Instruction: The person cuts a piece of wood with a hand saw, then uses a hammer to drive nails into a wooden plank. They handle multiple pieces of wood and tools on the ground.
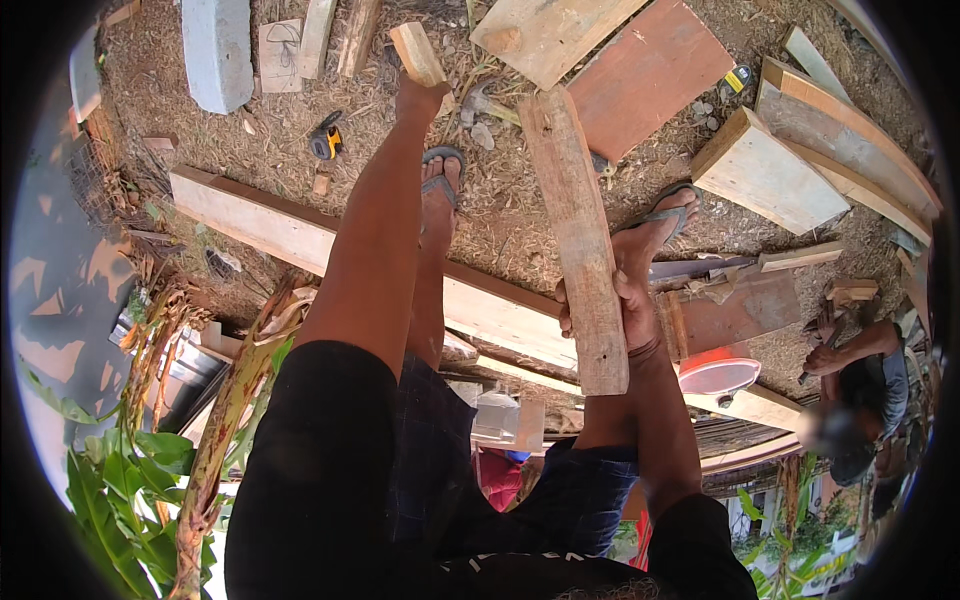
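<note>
In my right hand (630, 308) is a rough wooden plank (575, 230), gripped by its edges near the lower end. The plank slants up and away from me, between my feet. Stretched far forward, my left hand (422, 96) is closed around the near end of a short wood block (416, 52); most of its fingers are hidden. Just right of that hand, a claw hammer (487, 104) lies on the ground, its handle partly behind the plank. A yellow and black tape measure (326, 138) rests left of my left forearm.
A long beam (250, 215) runs crosswise beneath my legs. Boards (650, 75) and a thick wood block (770, 175) lie at the far right. A white-grey block (217, 50) is at far left. Another person (865, 370) works at the right. Banana leaves (120, 500) grow lower left.
</note>
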